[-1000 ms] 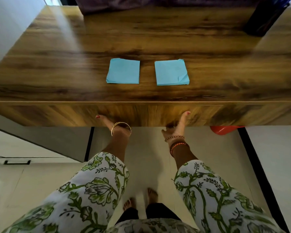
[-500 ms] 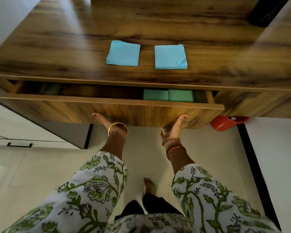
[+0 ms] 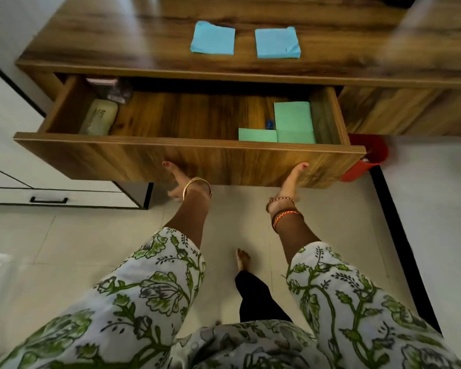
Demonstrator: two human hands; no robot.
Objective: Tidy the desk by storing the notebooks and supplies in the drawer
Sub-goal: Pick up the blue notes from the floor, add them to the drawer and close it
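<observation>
Two light blue notebooks lie side by side on the wooden desk top [image 3: 330, 65], the left one [image 3: 213, 38] and the right one [image 3: 277, 43]. Below them the wide drawer [image 3: 144, 158] stands pulled far out. My left hand [image 3: 177, 179] and my right hand [image 3: 293, 182] grip the lower edge of the drawer front from underneath, thumbs on the face and fingers hidden behind it. Inside the drawer at the right lie green notebooks [image 3: 293, 118] and a small blue item [image 3: 270, 124].
A pale packet [image 3: 99, 117] and a dark packaged item [image 3: 117, 90] sit in the drawer's left end. A red bin [image 3: 367, 161] stands on the floor under the desk at the right. A white cabinet with a black handle [image 3: 48, 200] is at the left.
The drawer went from closed to pulled far out toward me, with both hands staying on its lower edge. Its contents have come into view.
</observation>
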